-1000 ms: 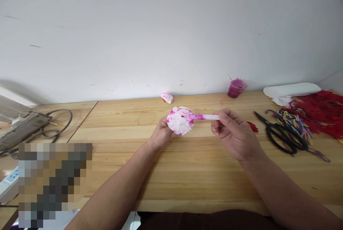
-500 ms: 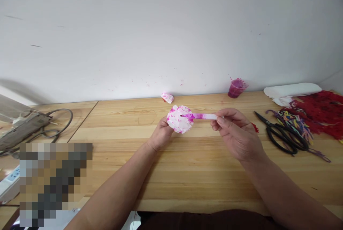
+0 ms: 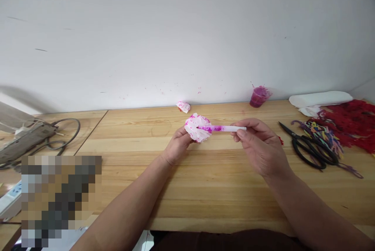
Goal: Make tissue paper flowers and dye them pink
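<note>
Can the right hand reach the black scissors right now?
Probably yes: the scissors lie just right of the right hand, only a red scrap between. But it is pinching a stick against the paper ball in the left hand, so it isn't free.

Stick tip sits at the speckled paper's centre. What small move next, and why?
Probably push the white stick slightly deeper into the paper while the left hand gathers the paper around it. The stick's pink-stained tip meets the paper's middle, the paper looks cupped, and the right hand holds the stick by its far end.
</note>
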Tool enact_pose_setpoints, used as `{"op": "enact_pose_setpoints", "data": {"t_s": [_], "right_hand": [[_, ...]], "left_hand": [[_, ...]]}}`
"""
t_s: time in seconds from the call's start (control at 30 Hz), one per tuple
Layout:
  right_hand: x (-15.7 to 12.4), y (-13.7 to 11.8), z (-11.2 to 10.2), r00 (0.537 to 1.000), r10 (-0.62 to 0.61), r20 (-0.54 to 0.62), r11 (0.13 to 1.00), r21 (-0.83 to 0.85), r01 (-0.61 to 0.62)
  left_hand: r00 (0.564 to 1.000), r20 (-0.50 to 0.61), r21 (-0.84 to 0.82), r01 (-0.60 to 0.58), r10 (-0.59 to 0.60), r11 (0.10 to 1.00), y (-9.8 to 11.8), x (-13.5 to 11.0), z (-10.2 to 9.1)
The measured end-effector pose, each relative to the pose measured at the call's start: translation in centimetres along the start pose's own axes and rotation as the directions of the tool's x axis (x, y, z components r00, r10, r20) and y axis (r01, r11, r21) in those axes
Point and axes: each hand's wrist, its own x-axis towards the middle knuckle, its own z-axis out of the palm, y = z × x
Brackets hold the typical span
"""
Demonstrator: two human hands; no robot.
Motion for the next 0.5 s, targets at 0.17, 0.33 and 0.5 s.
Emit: {"op": "enact_pose_setpoints", "data": {"t_s": [0.17, 0.33, 0.5], "right_hand": [[-0.4, -0.4, 0.2, 0.998, -0.046, 0.031, 0.997, -0.061, 0.048], [-0.6, -0.6, 0.5, 0.988, -0.146, 0.054, 0.963, -0.220, 0.155], [0.7, -0.1, 0.1, 0.991, -0.057, -0.122, 0.997, -0.051, 0.051]], "left_hand": [[1.000, 0.026, -0.009, 0.016, -0.016, 1.000, 0.0, -0.1, 0.1], [0.997, 0.062, -0.025, 0.036, -0.035, 0.999, -0.2, 0.0, -0.1], [0.999, -0.021, -0.076, 0.041, -0.043, 0.996, -0.5, 0.3, -0.1]]}}
